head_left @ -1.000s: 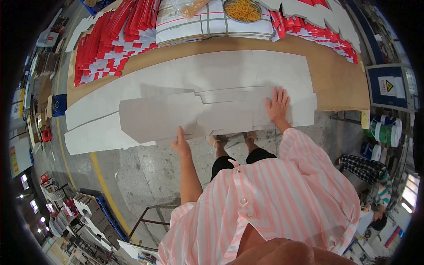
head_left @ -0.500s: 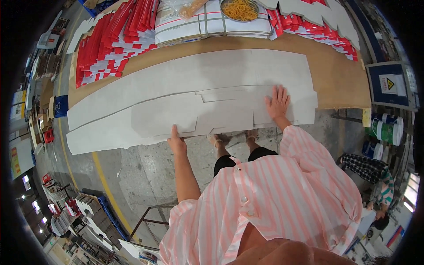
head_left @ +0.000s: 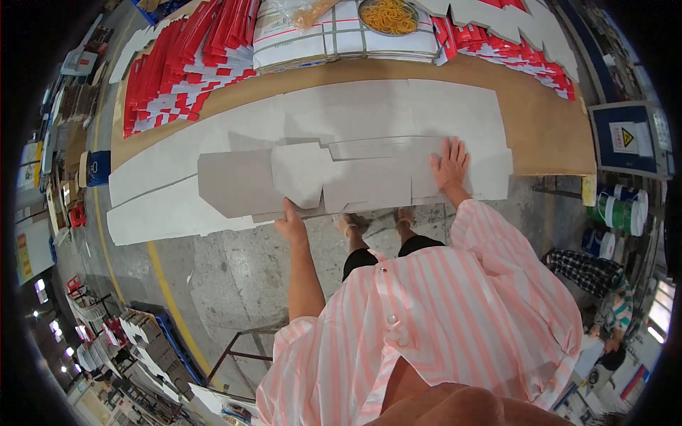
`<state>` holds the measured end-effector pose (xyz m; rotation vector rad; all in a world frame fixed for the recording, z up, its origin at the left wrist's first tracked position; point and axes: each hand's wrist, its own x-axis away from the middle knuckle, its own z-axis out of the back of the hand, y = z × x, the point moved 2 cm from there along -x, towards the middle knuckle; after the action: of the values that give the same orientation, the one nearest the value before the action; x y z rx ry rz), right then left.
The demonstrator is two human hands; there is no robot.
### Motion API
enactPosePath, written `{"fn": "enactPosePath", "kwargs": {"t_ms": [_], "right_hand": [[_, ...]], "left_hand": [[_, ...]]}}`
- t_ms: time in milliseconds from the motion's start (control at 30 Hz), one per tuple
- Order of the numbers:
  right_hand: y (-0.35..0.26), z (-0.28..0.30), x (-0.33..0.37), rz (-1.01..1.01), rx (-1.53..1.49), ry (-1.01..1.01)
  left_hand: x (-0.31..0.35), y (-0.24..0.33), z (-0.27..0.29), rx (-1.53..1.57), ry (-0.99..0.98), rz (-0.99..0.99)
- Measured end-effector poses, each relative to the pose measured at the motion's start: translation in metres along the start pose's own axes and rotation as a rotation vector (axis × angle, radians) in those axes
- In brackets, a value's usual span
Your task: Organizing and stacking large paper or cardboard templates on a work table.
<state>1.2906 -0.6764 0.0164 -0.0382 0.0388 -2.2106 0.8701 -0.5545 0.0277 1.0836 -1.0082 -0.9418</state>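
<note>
A long, flat sheet of grey-white die-cut cardboard (head_left: 369, 181) lies along the table's near edge, and its left flap (head_left: 238, 177) is bent up from the layer below. My left hand (head_left: 290, 226) grips the near edge of this sheet, thumb on top and the other fingers hidden underneath. Pressed flat on the right part of the cardboard is my right hand (head_left: 449, 172), its fingers spread. Another pale cardboard sheet (head_left: 163, 156) shows underneath, reaching farther left.
On the brown tabletop (head_left: 547, 135), stacks of red-and-white folded cartons (head_left: 170, 71) stand far left and far right (head_left: 511, 57). Between them sit a strapped white bundle (head_left: 305, 42) and a bowl of yellow rubber bands (head_left: 388, 15). Buckets (head_left: 621, 209) stand at right; a person crouches beyond.
The cardboard's left flap has risen and bent up, uncovering more of the sheet beneath. My left hand has shifted slightly right with the edge; my right hand stays nearly in place.
</note>
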Motion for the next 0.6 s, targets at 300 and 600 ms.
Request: {"fn": "enactPosePath", "kwargs": {"t_ms": [300,600], "right_hand": [[0.007,-0.002,0.001,0.017,-0.012,0.035],[0.009,-0.002,-0.002,0.003,0.019,0.020]], "left_hand": [[0.004,0.011,-0.009,0.289,0.020,0.197],[0.004,0.013,-0.016,0.287,0.066,0.091]]}}
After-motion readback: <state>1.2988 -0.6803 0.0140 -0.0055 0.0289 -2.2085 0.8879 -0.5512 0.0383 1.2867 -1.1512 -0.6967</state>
